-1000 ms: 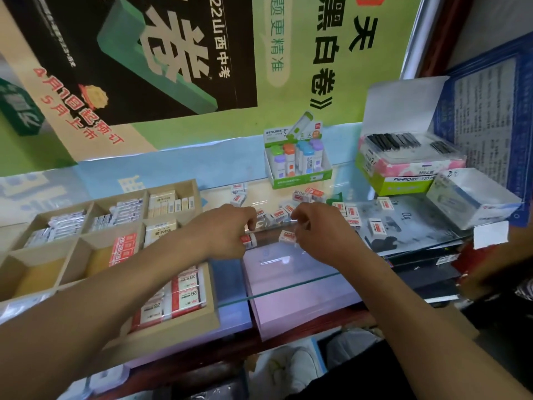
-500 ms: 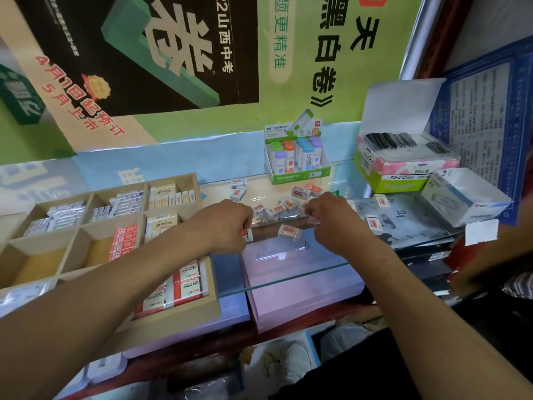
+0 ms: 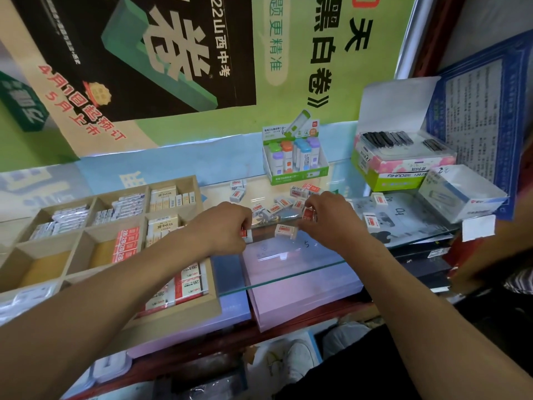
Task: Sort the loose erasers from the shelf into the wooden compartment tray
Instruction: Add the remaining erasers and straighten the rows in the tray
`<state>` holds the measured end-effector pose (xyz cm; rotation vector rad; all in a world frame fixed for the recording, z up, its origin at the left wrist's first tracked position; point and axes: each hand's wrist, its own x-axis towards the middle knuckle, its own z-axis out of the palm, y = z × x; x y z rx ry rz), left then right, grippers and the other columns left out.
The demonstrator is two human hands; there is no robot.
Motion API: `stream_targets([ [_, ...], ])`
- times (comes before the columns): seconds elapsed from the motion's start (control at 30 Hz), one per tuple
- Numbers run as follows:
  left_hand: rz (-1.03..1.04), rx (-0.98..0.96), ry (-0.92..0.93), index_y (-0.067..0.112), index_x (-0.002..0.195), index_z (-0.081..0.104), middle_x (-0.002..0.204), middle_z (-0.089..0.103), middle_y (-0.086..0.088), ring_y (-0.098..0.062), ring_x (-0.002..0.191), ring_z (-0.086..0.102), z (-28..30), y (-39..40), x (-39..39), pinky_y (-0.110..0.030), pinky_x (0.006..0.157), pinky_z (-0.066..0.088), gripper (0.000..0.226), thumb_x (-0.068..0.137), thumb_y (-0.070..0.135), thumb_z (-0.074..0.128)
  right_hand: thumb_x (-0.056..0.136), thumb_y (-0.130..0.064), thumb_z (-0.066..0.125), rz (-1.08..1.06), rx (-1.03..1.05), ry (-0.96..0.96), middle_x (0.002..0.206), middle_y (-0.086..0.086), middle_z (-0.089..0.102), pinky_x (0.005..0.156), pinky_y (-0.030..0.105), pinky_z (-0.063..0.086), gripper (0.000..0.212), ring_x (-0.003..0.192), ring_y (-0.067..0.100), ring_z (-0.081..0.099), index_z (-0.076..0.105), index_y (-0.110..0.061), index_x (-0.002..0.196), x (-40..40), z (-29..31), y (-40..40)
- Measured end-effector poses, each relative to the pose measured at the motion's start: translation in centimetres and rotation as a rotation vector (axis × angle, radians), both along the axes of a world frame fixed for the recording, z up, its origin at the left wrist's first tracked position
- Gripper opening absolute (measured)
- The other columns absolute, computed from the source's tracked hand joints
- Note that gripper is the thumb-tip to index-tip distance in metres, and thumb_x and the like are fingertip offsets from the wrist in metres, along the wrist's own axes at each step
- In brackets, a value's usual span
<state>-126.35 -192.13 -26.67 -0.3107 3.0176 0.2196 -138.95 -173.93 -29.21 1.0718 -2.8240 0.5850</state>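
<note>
Head view, looking down over both forearms onto a glass shelf (image 3: 288,272). The left hand (image 3: 222,226) is curled, knuckles up, and pinches a small red-and-white eraser (image 3: 246,234) at its fingertips; most of that eraser is hidden under the fingers. The right hand (image 3: 328,217) is also curled and pinches another eraser (image 3: 308,214) by its red end, though the fingers cover the rest of it, so how firmly it is held is hard to judge. Between the two hands one eraser (image 3: 285,230) lies flat on the glass, touched by neither hand as far as I can see.

Behind the hands a scatter of loose erasers (image 3: 277,207) lies on the shelf, some partly blocked by the knuckles; two more (image 3: 375,210) sit to the right on a grey printed sheet. Glare on the glass blurs several labels.

The wooden tray (image 3: 199,307) sits to the left, its near compartments crossed by the left forearm. Packed erasers fill several sections; one near-left section shows a bare yellow bottom. The tray's left edge runs out of the picture.

At the back stands a green display box of small coloured bottles (image 3: 294,157), what they hold unreadable. On the right sit an open box of dark clips (image 3: 403,157) and a white carton (image 3: 458,194). At the far right edge, another person's arm is cut off.
</note>
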Motion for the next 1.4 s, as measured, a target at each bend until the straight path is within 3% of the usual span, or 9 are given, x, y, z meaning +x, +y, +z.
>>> stream_targets([
  [0.23, -0.008, 0.069, 0.024, 0.021, 0.096, 0.064, 0.096, 0.065, 0.002, -0.016, 0.087, 0.060, 0.1, -0.5, 0.2, -0.033, 0.075, 0.053, 0.025, 0.073, 0.011, 0.066, 0.076, -0.030, 0.075, 0.014, -0.040, -0.049, 0.115, 0.011, 0.059, 0.085, 0.035, 0.044, 0.048, 0.103, 0.029, 0.052, 0.061, -0.014, 0.120, 0.2, 0.1, -0.4],
  [0.4, 0.046, 0.253, 0.163, 0.021, 0.097, 0.066, 0.088, 0.063, 0.010, -0.007, 0.080, 0.060, 0.9, -0.4, 0.9, -0.012, 0.064, 0.045, 0.028, 0.073, 0.006, 0.068, 0.070, -0.017, 0.083, -0.024, -0.334, -0.226, 0.112, 0.010, 0.056, 0.073, 0.025, 0.047, 0.055, 0.087, 0.019, 0.060, 0.061, -0.008, 0.119, 0.0, 1.1, -0.3],
  [0.5, 0.102, 0.420, 0.309, 0.024, 0.091, 0.067, 0.085, 0.065, 0.010, -0.012, 0.077, 0.064, 1.8, -0.4, 1.7, -0.025, 0.071, 0.053, 0.028, 0.072, 0.004, 0.071, 0.069, -0.020, 0.085, -0.016, -0.551, -0.341, 0.086, 0.001, 0.066, 0.071, 0.029, 0.054, 0.033, 0.077, 0.014, 0.065, 0.067, -0.011, 0.096, 1.8, 2.7, -0.7],
  [0.57, 0.138, 0.515, 0.392, 0.024, 0.090, 0.067, 0.085, 0.067, 0.005, -0.016, 0.078, 0.065, 2.2, -0.7, 2.4, -0.032, 0.074, 0.054, 0.027, 0.073, 0.005, 0.074, 0.066, -0.028, 0.087, -0.007, -0.594, -0.440, 0.082, -0.009, 0.065, 0.072, 0.029, 0.057, 0.034, 0.076, 0.008, 0.066, 0.064, -0.020, 0.089, 3.3, 3.4, -1.4],
  [0.77, 0.272, 0.743, 0.495, 0.018, 0.087, 0.069, 0.072, 0.064, 0.005, -0.012, 0.067, 0.058, 3.2, -2.5, 5.9, -0.030, 0.074, 0.050, 0.025, 0.075, -0.003, 0.076, 0.065, -0.016, 0.089, 0.041, -0.750, -0.886, 0.086, 0.019, 0.066, 0.047, 0.033, 0.056, 0.055, 0.050, 0.016, 0.063, 0.053, -0.004, 0.104, 7.1, 5.0, -4.2],
  [0.9, 0.357, 0.685, 0.511, 0.016, 0.086, 0.071, 0.074, 0.068, 0.002, -0.005, 0.069, 0.062, 4.2, -5.0, 9.6, -0.020, 0.069, 0.050, 0.024, 0.075, -0.005, 0.075, 0.060, -0.024, 0.091, 0.066, -0.714, -0.921, 0.085, 0.014, 0.070, 0.065, 0.051, 0.060, 0.057, 0.062, 0.023, 0.069, 0.053, -0.011, 0.100, 9.3, 5.2, -6.8],
  [1.1, 0.475, 0.520, 0.520, 0.020, 0.087, 0.073, 0.086, 0.072, 0.000, -0.012, 0.083, 0.066, 4.6, -10.3, 14.4, -0.027, 0.081, 0.051, 0.023, 0.073, 0.002, 0.077, 0.075, -0.010, 0.081, 0.107, -0.785, -1.019, 0.094, 0.023, 0.067, 0.039, 0.016, 0.044, 0.036, 0.050, 0.012, 0.066, 0.052, -0.005, 0.095, 12.4, 6.0, -11.4],
  [1.23, 0.474, 0.292, 0.491, 0.031, 0.087, 0.073, 0.089, 0.072, 0.011, -0.006, 0.083, 0.066, 3.7, -12.8, 15.9, -0.030, 0.085, 0.054, 0.024, 0.072, 0.013, 0.078, 0.080, -0.002, 0.075, 0.176, -0.805, -1.053, 0.092, 0.031, 0.068, 0.058, 0.024, 0.058, 0.030, 0.060, 0.022, 0.069, 0.052, 0.000, 0.099, 13.6, 5.7, -14.0],
  [1.4, 0.410, 0.059, 0.352, 0.031, 0.090, 0.076, 0.089, 0.073, 0.008, -0.011, 0.083, 0.066, 3.0, -14.3, 16.3, -0.033, 0.086, 0.054, 0.025, 0.071, 0.015, 0.069, 0.082, -0.004, 0.073, 0.140, -0.780, -1.041, 0.090, 0.024, 0.071, 0.062, 0.024, 0.060, 0.028, 0.067, 0.022, 0.071, 0.057, 0.002, 0.104, 14.1, 5.4, -15.4],
])
